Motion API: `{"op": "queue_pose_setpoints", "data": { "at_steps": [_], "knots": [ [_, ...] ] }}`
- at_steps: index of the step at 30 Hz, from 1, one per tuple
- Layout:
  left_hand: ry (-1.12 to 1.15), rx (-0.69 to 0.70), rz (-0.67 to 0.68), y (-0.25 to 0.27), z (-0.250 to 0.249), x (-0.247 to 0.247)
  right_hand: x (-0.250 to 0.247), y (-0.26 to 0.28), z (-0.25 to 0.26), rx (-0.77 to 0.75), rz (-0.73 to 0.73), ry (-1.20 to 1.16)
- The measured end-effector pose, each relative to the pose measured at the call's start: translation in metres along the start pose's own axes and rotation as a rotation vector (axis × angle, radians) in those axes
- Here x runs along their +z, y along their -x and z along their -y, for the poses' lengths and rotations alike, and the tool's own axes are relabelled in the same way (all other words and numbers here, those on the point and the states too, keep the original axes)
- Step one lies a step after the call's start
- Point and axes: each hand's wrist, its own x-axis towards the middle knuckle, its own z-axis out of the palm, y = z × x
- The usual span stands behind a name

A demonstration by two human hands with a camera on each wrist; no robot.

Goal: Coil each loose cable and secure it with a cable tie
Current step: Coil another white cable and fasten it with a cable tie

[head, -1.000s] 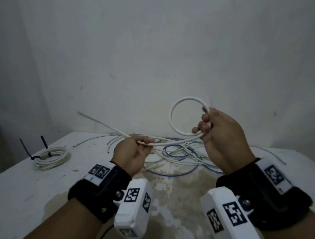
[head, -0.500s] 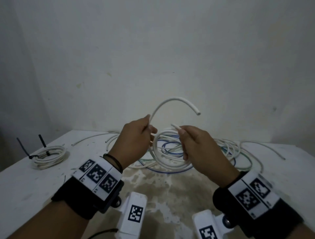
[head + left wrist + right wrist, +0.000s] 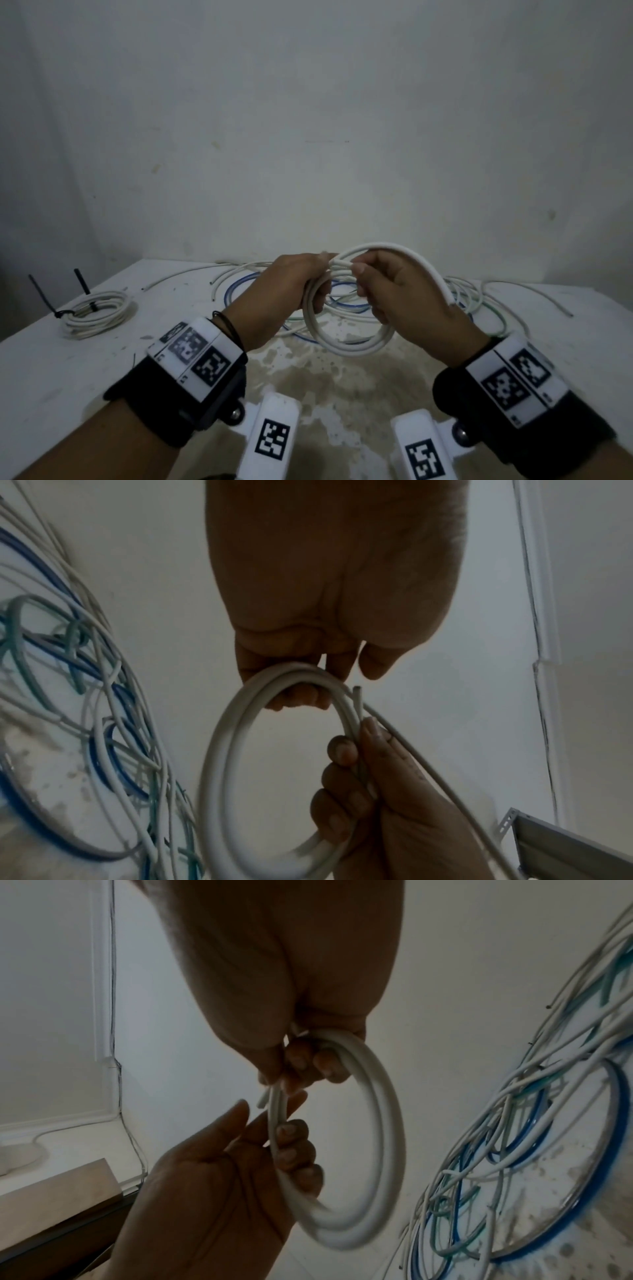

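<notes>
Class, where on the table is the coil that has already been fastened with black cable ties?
In the head view the tied white coil lies at the far left of the table, near its left edge, well apart from the left hand and the loose cables.

1. You have one white coil (image 3: 346,337) in your two hands.
2. One tied bundle (image 3: 96,313) sits left, with two black cable ties (image 3: 82,282).
3. Loose cables (image 3: 479,298): too tangled to count.
</notes>
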Motion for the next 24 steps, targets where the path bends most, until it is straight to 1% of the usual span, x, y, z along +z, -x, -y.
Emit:
{"op": "queue_pose_setpoints", "data": {
  "at_steps": [3, 6, 8, 10, 11, 12, 13, 14, 15, 16, 17, 18, 20, 21, 22, 24],
  "knots": [
    [-0.023, 0.031, -0.016, 0.002, -0.002, 0.009, 0.0, 0.002, 0.003, 0.017, 0.06, -0.073],
    [0.033, 0.062, -0.031, 0.004, 0.0, 0.015, 0.0, 0.005, 0.005, 0.009, 0.046, -0.061],
    [0.061, 0.053, -0.048, 0.003, 0.003, 0.015, -0.002, 0.009, 0.003, 0.016, 0.007, -0.16],
    [0.073, 0.045, -0.071, 0.003, 0.005, 0.012, -0.005, 0.013, -0.004, 0.092, -0.104, -0.36],
    [0.058, 0.045, -0.091, 0.003, 0.005, 0.01, -0.008, 0.013, -0.006, 0.137, -0.21, -0.45],
    [0.026, 0.047, -0.115, 0.003, 0.006, 0.008, -0.012, 0.013, -0.007, 0.162, -0.344, -0.473],
    [-0.015, 0.049, -0.135, 0.002, 0.007, 0.006, -0.019, 0.015, -0.005, 0.155, -0.473, -0.413],
    [-0.064, 0.051, -0.15, 0.002, 0.008, 0.004, -0.026, 0.016, -0.003, 0.12, -0.584, -0.287],
    [-0.115, 0.055, -0.158, 0.002, 0.009, 0.003, -0.032, 0.017, -0.002, 0.053, -0.651, -0.123],
    [-0.159, 0.059, -0.162, 0.002, 0.011, 0.004, -0.036, 0.019, 0.002, -0.034, -0.65, 0.057],
    [-0.187, 0.062, -0.162, 0.002, 0.012, 0.006, -0.036, 0.019, 0.003, -0.125, -0.599, 0.209],
    [-0.199, 0.065, -0.156, 0.002, 0.013, 0.009, -0.034, 0.018, 0.003, -0.196, -0.497, 0.32],
    [-0.2, 0.079, -0.13, 0.003, 0.013, 0.016, -0.025, 0.019, -0.001, -0.22, -0.234, 0.477],
    [-0.185, 0.09, -0.119, 0.003, 0.012, 0.019, -0.022, 0.019, -0.004, -0.222, -0.147, 0.517],
    [-0.156, 0.1, -0.114, 0.003, 0.012, 0.021, -0.021, 0.02, -0.007, -0.214, -0.098, 0.516],
    [-0.067, 0.117, -0.115, 0.005, 0.012, 0.025, -0.023, 0.023, -0.011, -0.176, -0.079, 0.412]
  ]
}}
